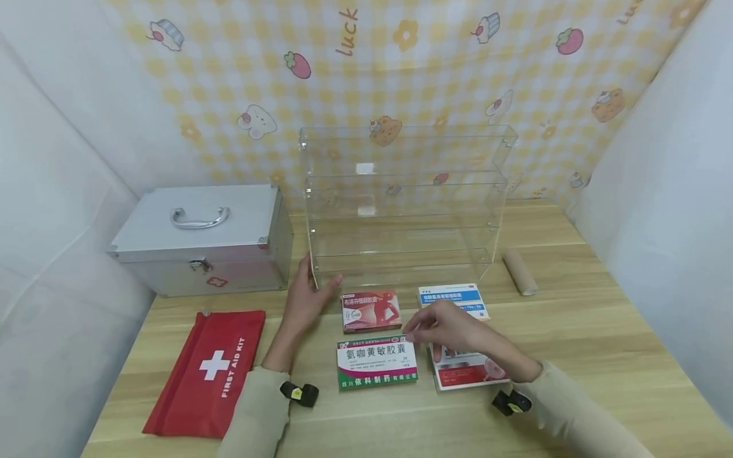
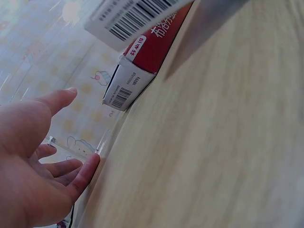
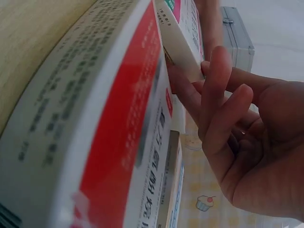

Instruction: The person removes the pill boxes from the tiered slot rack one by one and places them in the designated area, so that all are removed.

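A clear acrylic shelf rack [image 1: 401, 242] stands on the table. My left hand [image 1: 306, 296] is at its lower left corner, fingers along the side and thumb stretched out in front; the left wrist view shows this hand [image 2: 42, 161] with fingers loosely extended. My right hand [image 1: 452, 327] pinches the upper right corner of a green and white medicine box [image 1: 376, 362] between thumb and fingertips. Behind that carton lies a red medicine box [image 1: 371, 310]. Under my right hand, a red and white medicine box [image 1: 472, 376] is partly covered. Farther back is a blue and white medicine box [image 1: 452, 296].
On the left sits a silver metal case [image 1: 200, 248] with a handle and latch. A red first aid pouch [image 1: 212, 375] lies in front of it, beside my left sleeve. Right of the rack rests a brown cardboard tube [image 1: 520, 272]. A checked curtain [image 1: 401, 76] hangs behind.
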A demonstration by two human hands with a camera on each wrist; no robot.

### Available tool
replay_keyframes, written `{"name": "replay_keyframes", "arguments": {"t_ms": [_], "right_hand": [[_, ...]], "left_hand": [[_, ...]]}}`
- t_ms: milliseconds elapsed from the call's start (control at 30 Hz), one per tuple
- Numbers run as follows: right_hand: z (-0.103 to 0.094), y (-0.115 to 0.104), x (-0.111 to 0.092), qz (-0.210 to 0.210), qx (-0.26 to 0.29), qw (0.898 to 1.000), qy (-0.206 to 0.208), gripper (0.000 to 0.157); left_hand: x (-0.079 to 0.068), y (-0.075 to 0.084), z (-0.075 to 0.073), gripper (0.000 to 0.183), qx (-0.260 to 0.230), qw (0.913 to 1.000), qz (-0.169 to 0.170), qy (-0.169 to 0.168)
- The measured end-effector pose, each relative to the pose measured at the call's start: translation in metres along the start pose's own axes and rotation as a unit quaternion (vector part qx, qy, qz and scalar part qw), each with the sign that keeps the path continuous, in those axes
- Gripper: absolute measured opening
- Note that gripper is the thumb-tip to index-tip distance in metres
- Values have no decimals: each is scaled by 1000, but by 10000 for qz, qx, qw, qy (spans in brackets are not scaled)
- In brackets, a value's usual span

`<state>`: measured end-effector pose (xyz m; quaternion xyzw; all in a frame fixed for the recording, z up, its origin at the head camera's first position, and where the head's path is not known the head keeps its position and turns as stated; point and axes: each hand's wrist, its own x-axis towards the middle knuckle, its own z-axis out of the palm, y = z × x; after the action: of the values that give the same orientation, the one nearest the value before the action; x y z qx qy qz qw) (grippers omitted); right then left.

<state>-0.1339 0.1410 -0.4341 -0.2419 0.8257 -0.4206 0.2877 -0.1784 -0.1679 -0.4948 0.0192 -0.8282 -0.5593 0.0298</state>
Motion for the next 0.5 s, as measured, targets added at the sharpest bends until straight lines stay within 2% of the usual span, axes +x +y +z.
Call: {"name": "replay_keyframes", "arguments": {"t_ms": [267,500], "right_hand": [[7,0,-1,207,-404,9989,77,15],[20,6,-2,348,-515,9976,308,12]], "left_hand": [[0,-1,2,96,-18,10000,51,-28],[-7,-6,0,93,15,9999,-143,-46]]}}
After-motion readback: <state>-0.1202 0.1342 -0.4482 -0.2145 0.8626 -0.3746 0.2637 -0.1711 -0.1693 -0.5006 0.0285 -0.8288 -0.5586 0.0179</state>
